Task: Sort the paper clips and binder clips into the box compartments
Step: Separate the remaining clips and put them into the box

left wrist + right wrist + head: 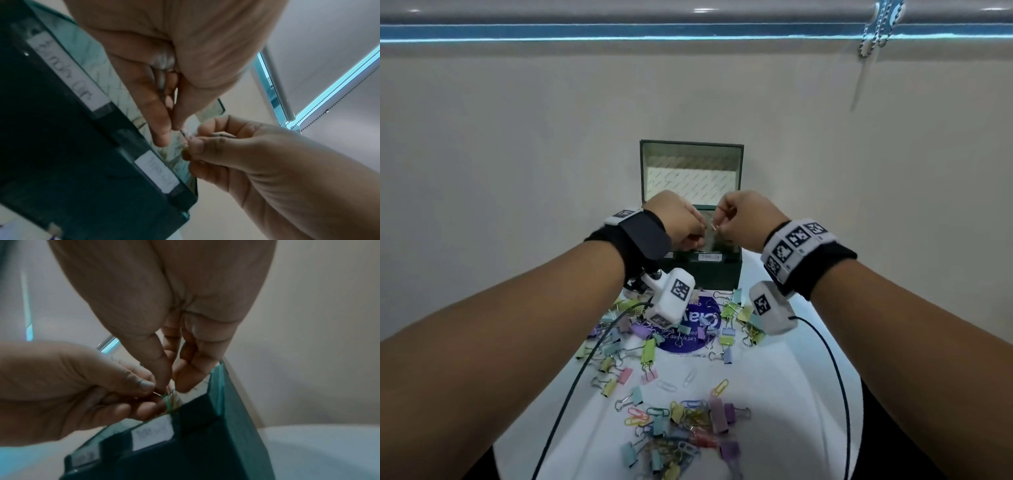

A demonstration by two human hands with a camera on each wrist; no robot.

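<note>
A dark green box stands open at the table's far side, its lid upright. Both hands hover over its right part. My left hand and right hand each pinch thin paper clips that run between them. In the left wrist view the left hand pinches a wire end, and the right hand holds a small bunch. In the right wrist view a green clip hangs under the right hand. White labels mark the compartments; their contents are hidden.
Pastel binder clips lie scattered over the white round table and a purple sticker. Nearer me lies a mixed heap of paper clips and binder clips. Two black cables trail from the wrist cameras. A wall stands close behind the box.
</note>
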